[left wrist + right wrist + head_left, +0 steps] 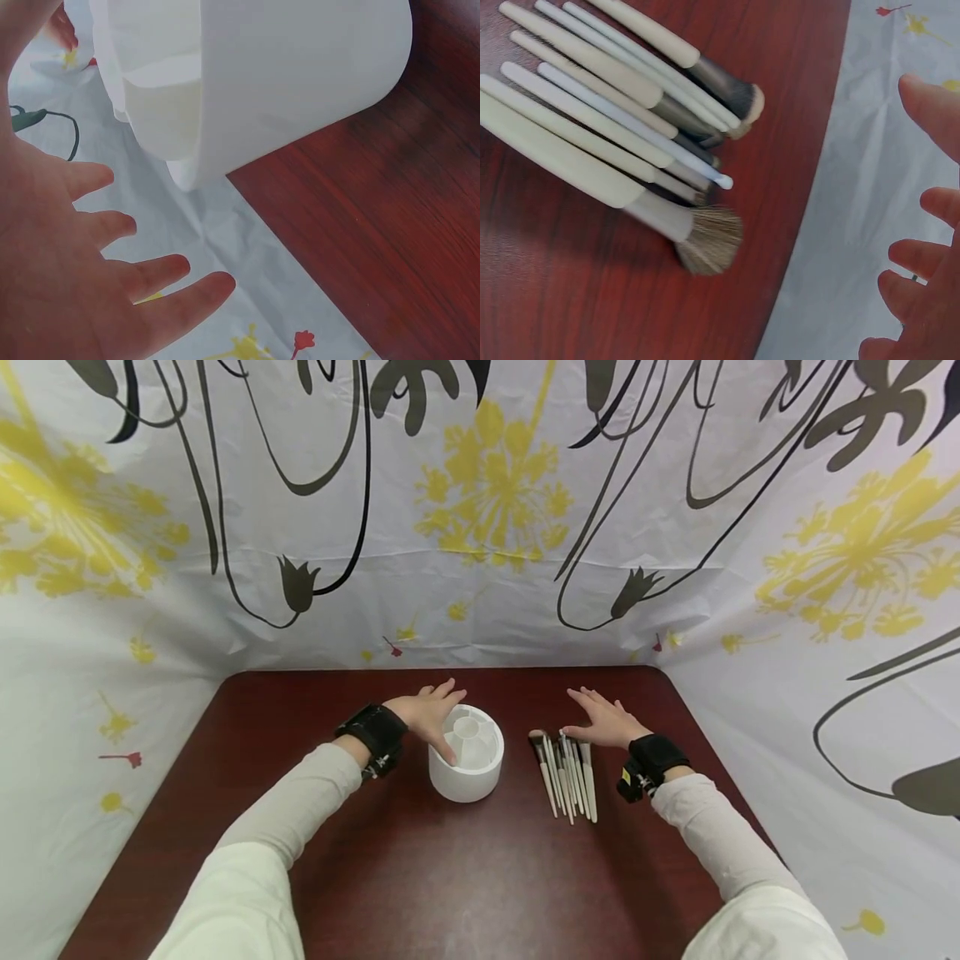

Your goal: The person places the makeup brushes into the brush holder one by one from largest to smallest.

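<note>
A round white organizer (465, 785) with several compartments stands upright on the table. My left hand (429, 717) is at its left side with the fingers spread, and in the head view the thumb overlaps the rim. The left wrist view shows those fingers (161, 277) apart from the organizer's white wall (300, 82). To the right, several pale-handled makeup brushes (567, 777) lie side by side, bristles toward the far edge. Above their bristle ends is my right hand (609, 724), fingers extended and holding nothing. A large fluffy brush (712, 236) lies at one side of the group.
The dark red-brown table (465, 893) has rounded far corners. White cloth (480, 610) with yellow flowers and grey stems hangs behind it and along both sides. Each wrist wears a black band (375, 733) with a small camera.
</note>
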### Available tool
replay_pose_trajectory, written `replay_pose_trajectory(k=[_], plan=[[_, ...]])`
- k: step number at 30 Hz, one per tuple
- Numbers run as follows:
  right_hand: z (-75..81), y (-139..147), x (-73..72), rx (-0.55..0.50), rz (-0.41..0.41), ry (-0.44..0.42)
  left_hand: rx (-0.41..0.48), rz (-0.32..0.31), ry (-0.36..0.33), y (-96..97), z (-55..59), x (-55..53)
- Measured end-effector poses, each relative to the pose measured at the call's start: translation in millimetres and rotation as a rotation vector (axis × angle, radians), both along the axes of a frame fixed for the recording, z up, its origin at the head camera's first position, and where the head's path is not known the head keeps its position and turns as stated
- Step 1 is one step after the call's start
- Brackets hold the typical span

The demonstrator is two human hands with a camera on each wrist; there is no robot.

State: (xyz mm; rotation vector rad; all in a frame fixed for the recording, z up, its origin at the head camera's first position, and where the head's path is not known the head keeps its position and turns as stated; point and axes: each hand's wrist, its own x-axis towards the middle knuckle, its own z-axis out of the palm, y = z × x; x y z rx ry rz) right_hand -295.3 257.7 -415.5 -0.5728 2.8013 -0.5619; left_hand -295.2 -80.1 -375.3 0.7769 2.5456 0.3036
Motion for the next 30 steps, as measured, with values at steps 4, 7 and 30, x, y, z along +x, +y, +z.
replay_pose_trajectory(k=[4, 7, 30], plan=[[-9.2, 5, 2.2, 0.018, -0.001, 0.009, -0.007, 0.000, -0.024, 4.2, -0.5, -0.4], [-17.5, 10, 4.0, 0.039, -0.006, 0.016, -0.022, -0.004, -0.038, 5.3, -2.7, -1.3], [-63.1, 25, 12.2, 0.096, -0.077, -0.111, -0.100, -0.039, 0.077, 15.0, -20.2, -4.6]])
